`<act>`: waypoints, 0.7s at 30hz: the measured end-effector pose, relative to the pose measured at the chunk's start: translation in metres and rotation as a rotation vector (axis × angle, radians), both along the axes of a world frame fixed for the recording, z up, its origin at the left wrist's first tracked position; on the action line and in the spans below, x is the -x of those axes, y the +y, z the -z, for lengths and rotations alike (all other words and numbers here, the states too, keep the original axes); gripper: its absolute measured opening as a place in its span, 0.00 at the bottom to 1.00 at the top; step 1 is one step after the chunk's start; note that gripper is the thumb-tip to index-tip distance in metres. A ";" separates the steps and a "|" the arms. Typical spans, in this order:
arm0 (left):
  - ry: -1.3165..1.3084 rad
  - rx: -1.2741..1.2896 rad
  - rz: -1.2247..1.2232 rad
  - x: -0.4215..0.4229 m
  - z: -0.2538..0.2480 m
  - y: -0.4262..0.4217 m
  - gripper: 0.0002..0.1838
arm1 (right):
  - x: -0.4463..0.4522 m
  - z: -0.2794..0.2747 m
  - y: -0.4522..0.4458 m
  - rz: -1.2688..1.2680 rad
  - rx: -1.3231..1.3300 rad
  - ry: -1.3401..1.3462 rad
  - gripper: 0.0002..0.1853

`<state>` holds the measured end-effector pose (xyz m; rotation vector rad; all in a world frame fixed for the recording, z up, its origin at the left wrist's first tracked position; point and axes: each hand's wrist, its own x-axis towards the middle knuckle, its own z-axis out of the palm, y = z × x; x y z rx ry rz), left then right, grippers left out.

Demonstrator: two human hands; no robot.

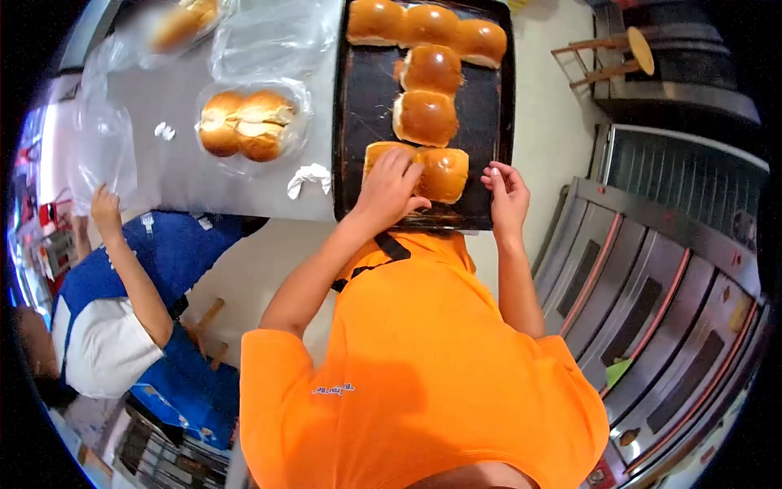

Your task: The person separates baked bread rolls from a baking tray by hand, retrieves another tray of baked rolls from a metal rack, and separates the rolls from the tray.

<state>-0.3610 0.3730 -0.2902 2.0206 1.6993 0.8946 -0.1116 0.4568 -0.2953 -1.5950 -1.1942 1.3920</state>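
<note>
My left hand [391, 187] is curled over the left half of a glossy brown bread bun pair [444, 174] at the near end of a dark baking tray [481, 114]. Its fingers cover much of that half, and its thumb points right. Just over the tray's right rim hovers my right hand [508, 196], fingers loosely bent and nothing visible in them. Farther up the tray sit two single buns [426, 118] in a column and a row of joined buns [428, 26].
Left of the tray, a metal table holds bagged buns [247, 125], plastic bags [265, 41] and a crumpled white scrap [309, 181]. A person in a blue apron [155, 253] stands there, one hand [106, 208] at a clear bag. Ovens [643, 293] line the right; a wooden stool [639, 50] stands behind.
</note>
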 end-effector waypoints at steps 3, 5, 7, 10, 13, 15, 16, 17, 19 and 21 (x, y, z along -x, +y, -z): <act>0.199 0.068 0.135 -0.025 0.003 0.024 0.42 | -0.019 0.016 -0.017 0.001 0.042 0.006 0.11; 0.299 0.121 0.193 -0.038 -0.003 0.037 0.50 | -0.026 0.023 -0.025 -0.039 0.058 0.005 0.11; 0.330 0.146 0.234 -0.048 0.001 0.046 0.53 | -0.027 0.022 -0.030 -0.040 0.071 0.018 0.12; 0.438 0.198 0.281 -0.059 0.005 0.057 0.54 | -0.030 0.014 -0.028 -0.054 0.113 0.072 0.13; 0.463 0.230 0.269 -0.060 0.005 0.060 0.56 | -0.037 0.014 -0.024 -0.078 0.102 0.083 0.13; 0.387 0.204 0.236 -0.051 -0.002 0.052 0.55 | -0.039 0.007 -0.019 -0.086 0.110 0.084 0.13; 0.318 0.237 0.201 -0.042 -0.025 0.049 0.57 | -0.041 0.004 -0.018 -0.091 0.127 0.079 0.12; 0.321 0.232 0.203 -0.029 -0.036 0.042 0.57 | -0.042 0.004 -0.015 -0.088 0.121 0.081 0.12; -0.128 0.053 0.035 0.005 -0.054 0.025 0.58 | -0.042 0.004 -0.013 -0.095 0.123 0.095 0.12; -0.727 0.172 -0.204 0.032 -0.069 0.010 0.64 | -0.038 0.009 -0.010 -0.108 0.140 0.121 0.12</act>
